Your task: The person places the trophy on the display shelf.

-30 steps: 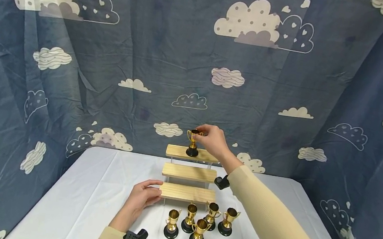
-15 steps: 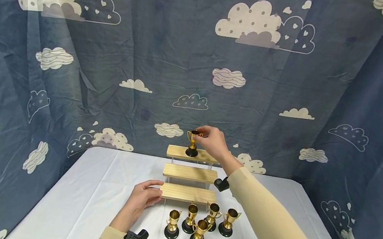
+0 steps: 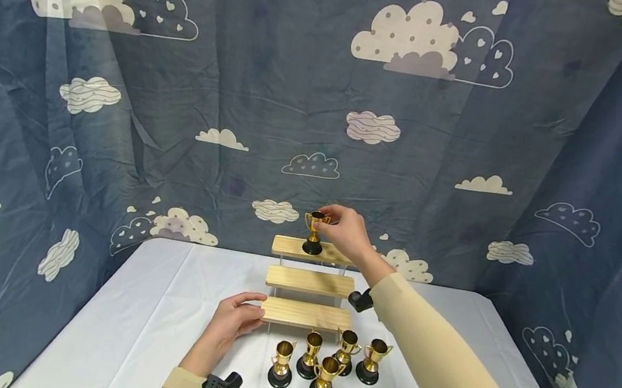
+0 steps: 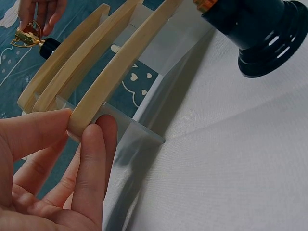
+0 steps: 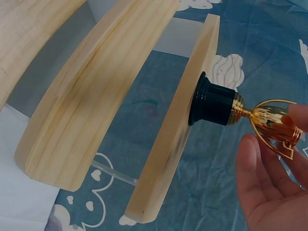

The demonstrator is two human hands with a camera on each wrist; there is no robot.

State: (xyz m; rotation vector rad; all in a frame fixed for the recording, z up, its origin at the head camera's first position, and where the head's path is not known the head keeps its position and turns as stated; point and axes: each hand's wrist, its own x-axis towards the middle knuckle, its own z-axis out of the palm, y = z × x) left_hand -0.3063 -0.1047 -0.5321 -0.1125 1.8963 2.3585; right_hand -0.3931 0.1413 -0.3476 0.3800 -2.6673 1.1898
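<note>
A small gold trophy cup with a black base stands upright on the top step of a three-tier wooden display stand. My right hand pinches this cup by its bowl and handle. In the right wrist view the base meets the top board. Down at the lowest board, my left hand pinches its left end between thumb and fingers, as the left wrist view shows up close. The two lower boards bear nothing.
Several more gold trophies with black bases stand on the white-covered table in front of the stand. A trophy base looms close at the left wrist view's upper right. A dark blue cloud-print curtain hangs behind and at both sides.
The head view has shifted very slightly. Both hands stay in place, the right one still holding the trophy on the top board.
</note>
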